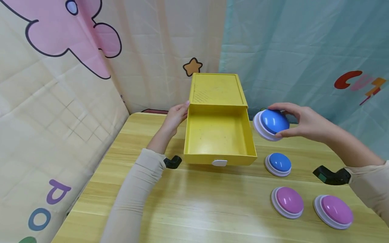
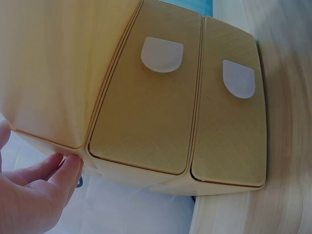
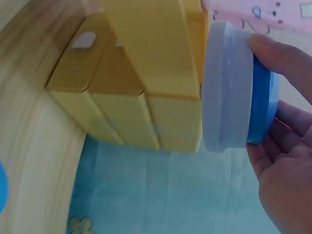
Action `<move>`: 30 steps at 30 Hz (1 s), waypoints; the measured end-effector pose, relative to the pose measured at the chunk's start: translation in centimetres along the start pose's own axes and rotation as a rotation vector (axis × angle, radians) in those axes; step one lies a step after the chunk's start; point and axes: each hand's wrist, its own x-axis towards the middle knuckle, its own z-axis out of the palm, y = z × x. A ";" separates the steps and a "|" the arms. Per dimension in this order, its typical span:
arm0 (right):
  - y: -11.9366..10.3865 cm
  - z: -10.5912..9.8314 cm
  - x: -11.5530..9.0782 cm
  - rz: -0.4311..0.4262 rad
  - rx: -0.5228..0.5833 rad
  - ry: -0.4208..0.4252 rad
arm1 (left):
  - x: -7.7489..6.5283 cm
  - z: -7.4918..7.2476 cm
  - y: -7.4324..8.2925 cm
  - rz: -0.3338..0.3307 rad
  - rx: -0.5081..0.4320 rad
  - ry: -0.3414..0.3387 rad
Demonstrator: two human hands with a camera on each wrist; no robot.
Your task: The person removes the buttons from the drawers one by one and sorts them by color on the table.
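Observation:
A yellow drawer cabinet (image 1: 217,89) stands at the back of the table, its top drawer (image 1: 194,158) pulled out and empty. Against the cabinet's left side rests my left hand (image 1: 176,118), fingertips touching near the edge by the top drawer, as the left wrist view also shows. My right hand (image 1: 310,123) holds a large blue push button (image 1: 275,121) with a white base, thumb and fingers on opposite sides of its rim. The button is tilted in the air, just right of the open drawer. Two lower drawers (image 2: 146,107) with white handles are closed.
A smaller blue button (image 1: 280,162) lies on the wooden table (image 1: 194,202) right of the drawer. Nearer stand two pink buttons, one (image 1: 290,200) left of the other (image 1: 337,210). Printed curtains (image 1: 273,40) hang behind and to the left.

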 end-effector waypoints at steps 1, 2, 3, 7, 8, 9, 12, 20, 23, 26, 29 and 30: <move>0.7 0.0 -0.7 0.015 0.008 0.019 | 0.0 0.0 0.0 0.003 0.000 0.000; 1.4 0.0 -1.4 0.029 0.012 0.038 | -0.1 0.0 0.0 0.004 0.001 -0.003; 2.1 0.1 -2.1 0.051 0.010 0.056 | -0.1 0.0 0.0 0.005 0.002 -0.006; 4.9 0.3 -5.0 0.160 -0.003 0.107 | -0.2 -0.1 0.1 0.009 -0.006 -0.018; 5.7 0.4 -5.7 0.182 -0.008 0.112 | -0.2 -0.1 0.1 0.009 -0.008 -0.021; 6.3 0.4 -6.4 0.205 -0.010 0.115 | -0.2 -0.1 0.0 0.009 -0.009 -0.021; 8.5 0.8 -8.3 0.267 -0.023 0.128 | -0.2 -0.1 0.0 0.011 -0.015 -0.020; 13.1 2.6 -12.1 0.432 -0.014 0.114 | -0.7 0.0 0.5 0.003 -0.013 -0.025; 14.5 3.4 -13.1 0.475 -0.022 0.084 | -0.6 0.0 0.5 0.006 -0.003 -0.031; 15.7 4.1 -13.9 0.506 0.003 0.047 | -0.4 -0.1 0.2 0.015 -0.006 -0.031; 16.7 4.7 -14.4 0.542 0.031 0.009 | -0.2 -0.1 0.0 0.020 -0.013 -0.023; 17.0 4.9 -14.5 0.549 0.044 0.002 | -0.2 -0.1 0.0 0.021 -0.015 -0.021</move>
